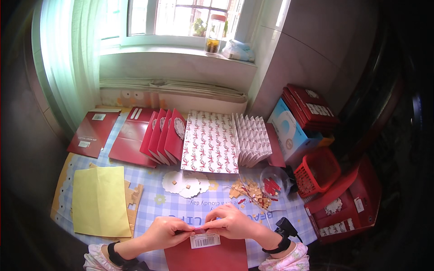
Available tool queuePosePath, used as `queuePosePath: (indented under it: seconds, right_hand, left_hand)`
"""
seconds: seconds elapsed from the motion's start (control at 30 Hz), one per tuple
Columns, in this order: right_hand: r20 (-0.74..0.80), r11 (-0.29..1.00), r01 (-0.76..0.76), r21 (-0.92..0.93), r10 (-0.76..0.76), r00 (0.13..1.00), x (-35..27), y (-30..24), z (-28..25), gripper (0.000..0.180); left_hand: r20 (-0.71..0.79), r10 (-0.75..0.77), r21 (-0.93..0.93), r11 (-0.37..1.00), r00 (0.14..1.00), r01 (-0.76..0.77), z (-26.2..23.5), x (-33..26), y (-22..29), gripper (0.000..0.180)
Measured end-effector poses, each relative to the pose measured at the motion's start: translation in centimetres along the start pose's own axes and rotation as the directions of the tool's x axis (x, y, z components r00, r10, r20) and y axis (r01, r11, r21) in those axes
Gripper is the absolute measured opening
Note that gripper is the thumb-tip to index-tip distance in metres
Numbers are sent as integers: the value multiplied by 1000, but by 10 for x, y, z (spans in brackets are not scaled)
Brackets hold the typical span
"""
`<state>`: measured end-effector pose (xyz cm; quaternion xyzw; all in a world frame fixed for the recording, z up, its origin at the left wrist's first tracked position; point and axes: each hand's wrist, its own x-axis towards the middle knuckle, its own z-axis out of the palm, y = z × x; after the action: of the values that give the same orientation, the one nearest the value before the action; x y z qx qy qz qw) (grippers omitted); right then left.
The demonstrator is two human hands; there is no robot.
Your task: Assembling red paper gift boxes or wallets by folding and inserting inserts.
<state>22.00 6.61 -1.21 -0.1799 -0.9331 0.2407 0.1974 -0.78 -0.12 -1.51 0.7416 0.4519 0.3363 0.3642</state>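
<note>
A dark red card folder [208,257] with a white barcode label [205,240] lies at the near edge of the table, in front of me. At its far edge the fingertips of my left hand [171,231] and my right hand [230,222] pinch a small dark red piece [199,231]. The hands almost meet there. Whether this piece is part of the folder or a separate strip, I cannot make out. Both thumbs and forefingers are pressed together, with the label just below them.
A yellow sheet [99,201] lies left. Beyond my hands are white scalloped paper pieces [181,185], tan bits [253,194] and a clear bowl [274,183] of red strips. Behind stand red cards [174,140] and patterned paper [210,142]. A red basket [318,171] and open red box [348,203] stand right.
</note>
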Motion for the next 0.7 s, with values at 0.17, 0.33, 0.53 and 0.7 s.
queuePosePath:
  seconds: [0.17,0.33,0.53,0.7]
  right_hand:
    - [42,999,-33,41,31,999,1,1,7,17]
    - [70,990,-133,37,130,989,0,-5,7,13]
    - [66,986,-166,12,165,984,-2,-4,8,15]
    - [44,973,-181,-146,189,981,0,-7,7,19]
  left_hand:
    - [-28,53,74,996,998,-50,2,-1,0,10]
    - [-29,55,95,994,998,-52,3,-1,-1,10]
    - [-28,58,110,992,998,-54,2,1,0,10]
    - [-34,42,125,991,999,-37,-2,2,-5,10]
